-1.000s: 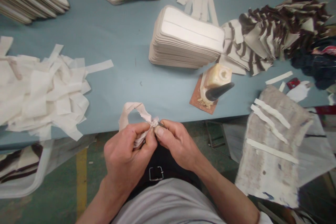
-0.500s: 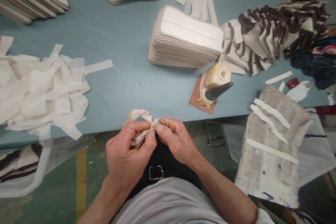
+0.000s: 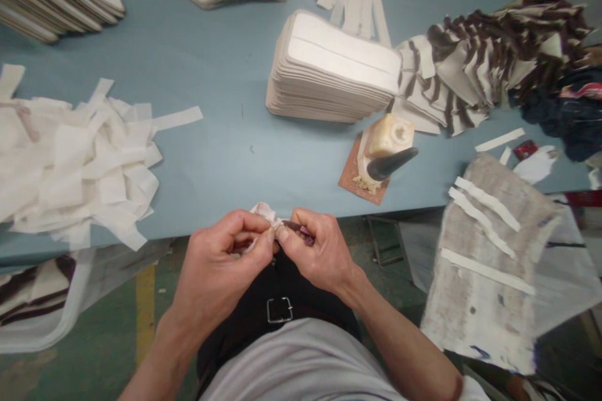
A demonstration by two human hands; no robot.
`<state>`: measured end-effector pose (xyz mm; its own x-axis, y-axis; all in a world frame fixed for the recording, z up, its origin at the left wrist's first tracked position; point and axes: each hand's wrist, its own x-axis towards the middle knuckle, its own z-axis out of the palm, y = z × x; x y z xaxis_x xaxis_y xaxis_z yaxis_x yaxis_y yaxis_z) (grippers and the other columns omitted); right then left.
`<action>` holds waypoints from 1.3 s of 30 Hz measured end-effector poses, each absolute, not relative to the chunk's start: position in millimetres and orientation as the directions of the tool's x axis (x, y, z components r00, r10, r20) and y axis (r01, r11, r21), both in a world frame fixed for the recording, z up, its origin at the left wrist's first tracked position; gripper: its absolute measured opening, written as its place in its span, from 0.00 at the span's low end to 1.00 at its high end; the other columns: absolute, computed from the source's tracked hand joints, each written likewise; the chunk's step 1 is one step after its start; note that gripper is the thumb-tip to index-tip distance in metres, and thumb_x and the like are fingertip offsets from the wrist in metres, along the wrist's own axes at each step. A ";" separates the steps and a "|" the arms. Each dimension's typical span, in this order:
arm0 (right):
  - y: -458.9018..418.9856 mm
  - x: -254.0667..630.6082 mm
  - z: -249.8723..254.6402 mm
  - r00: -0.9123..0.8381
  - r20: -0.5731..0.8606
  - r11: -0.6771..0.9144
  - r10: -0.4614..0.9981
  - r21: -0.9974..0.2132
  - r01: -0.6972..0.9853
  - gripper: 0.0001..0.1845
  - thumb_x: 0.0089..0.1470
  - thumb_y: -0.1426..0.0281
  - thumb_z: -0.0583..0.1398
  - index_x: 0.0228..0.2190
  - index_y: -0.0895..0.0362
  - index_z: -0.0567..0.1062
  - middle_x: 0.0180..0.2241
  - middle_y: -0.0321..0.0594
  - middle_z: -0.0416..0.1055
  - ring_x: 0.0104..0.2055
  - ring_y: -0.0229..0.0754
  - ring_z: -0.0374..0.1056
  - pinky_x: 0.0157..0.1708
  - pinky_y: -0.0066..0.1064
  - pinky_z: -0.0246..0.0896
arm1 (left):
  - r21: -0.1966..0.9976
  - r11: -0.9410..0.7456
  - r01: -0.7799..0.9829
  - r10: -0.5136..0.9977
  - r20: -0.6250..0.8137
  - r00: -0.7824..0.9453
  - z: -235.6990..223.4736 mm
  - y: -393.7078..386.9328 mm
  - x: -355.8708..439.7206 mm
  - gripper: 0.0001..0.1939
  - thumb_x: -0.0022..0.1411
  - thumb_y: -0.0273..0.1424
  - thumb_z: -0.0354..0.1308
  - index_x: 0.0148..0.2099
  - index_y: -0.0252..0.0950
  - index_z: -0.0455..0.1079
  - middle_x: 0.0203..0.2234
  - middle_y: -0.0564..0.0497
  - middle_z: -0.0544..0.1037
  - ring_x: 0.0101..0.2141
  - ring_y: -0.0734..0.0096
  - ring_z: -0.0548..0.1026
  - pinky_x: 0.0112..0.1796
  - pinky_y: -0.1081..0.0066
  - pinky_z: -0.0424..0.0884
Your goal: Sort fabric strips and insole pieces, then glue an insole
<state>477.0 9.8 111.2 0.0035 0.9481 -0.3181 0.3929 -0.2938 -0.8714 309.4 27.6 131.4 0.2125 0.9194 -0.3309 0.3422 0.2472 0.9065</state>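
Close to the table's front edge, both my hands meet over a crumpled whitish strip, its lower part hidden by my fingers. My left hand pinches the strip between thumb and forefinger. Curled shut, my right hand grips a small dark tool with a purplish handle; its kind cannot be made out. The thumb of that hand presses at the bunched end of the strip, against the fingertips of the left.
A loose heap of pale strips covers the table's left side. Ahead stands a stack of rounded white pads. A yellowish block with a black handle sits on a brown board. At right, a stained cloth bears several strips.
The loop of the strip beyond my left fingers has drawn in and shows less. My left wrist has swung slightly outward, and the dark tool in my right hand has come into sight.
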 end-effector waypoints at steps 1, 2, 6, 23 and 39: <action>9.3 477.0 111.1 -0.004 -0.315 -0.289 0.949 -0.877 0.383 0.24 0.56 0.55 0.59 0.18 0.52 0.56 0.16 0.28 0.49 0.20 0.32 0.47 0.23 0.30 0.41 | 0.903 0.272 0.333 0.906 -0.357 0.228 131.8 28.3 308.6 0.09 0.62 0.36 0.63 0.33 0.36 0.76 0.22 0.52 0.80 0.23 0.70 0.77 0.24 0.75 0.70; 8.7 476.6 111.1 -0.012 -0.310 -0.285 0.951 -0.886 0.365 0.24 0.56 0.55 0.59 0.18 0.52 0.56 0.16 0.27 0.49 0.20 0.32 0.47 0.23 0.30 0.41 | 0.900 0.279 0.334 0.901 -0.366 0.234 132.4 28.7 308.3 0.09 0.61 0.36 0.63 0.32 0.36 0.75 0.21 0.52 0.79 0.21 0.72 0.75 0.22 0.76 0.67; 4.7 471.9 110.3 -0.038 -0.308 -0.295 0.951 -0.935 0.198 0.24 0.56 0.57 0.59 0.18 0.52 0.54 0.17 0.27 0.47 0.21 0.32 0.44 0.23 0.30 0.41 | 0.913 0.163 0.374 0.954 -0.242 0.175 135.0 26.0 313.1 0.08 0.58 0.32 0.62 0.27 0.37 0.71 0.15 0.58 0.69 0.16 0.79 0.63 0.19 0.78 0.58; 0.4 475.8 93.0 -0.444 -0.408 -0.601 0.798 -0.594 -0.534 0.29 0.60 0.46 0.59 0.20 0.53 0.60 0.14 0.22 0.44 0.15 0.29 0.35 0.14 0.24 0.32 | 0.909 0.416 0.011 0.909 -0.416 0.034 125.8 20.5 318.5 0.10 0.55 0.35 0.65 0.27 0.39 0.68 0.13 0.61 0.64 0.16 0.80 0.57 0.18 0.78 0.53; 4.3 496.2 116.6 -0.235 0.387 0.430 0.892 -0.560 0.708 0.04 0.65 0.73 0.62 0.40 0.57 0.80 0.31 0.35 0.84 0.27 0.35 0.76 0.31 0.30 0.62 | 0.897 0.285 0.338 0.955 -0.294 -0.026 133.8 12.5 325.7 0.07 0.56 0.32 0.60 0.27 0.38 0.71 0.14 0.61 0.63 0.16 0.81 0.54 0.18 0.77 0.48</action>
<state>496.2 4.3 116.6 -0.2352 0.8917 0.3868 0.7082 0.4298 -0.5601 325.7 12.5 133.8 -0.0264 0.9555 -0.2938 0.3384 0.2851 0.8967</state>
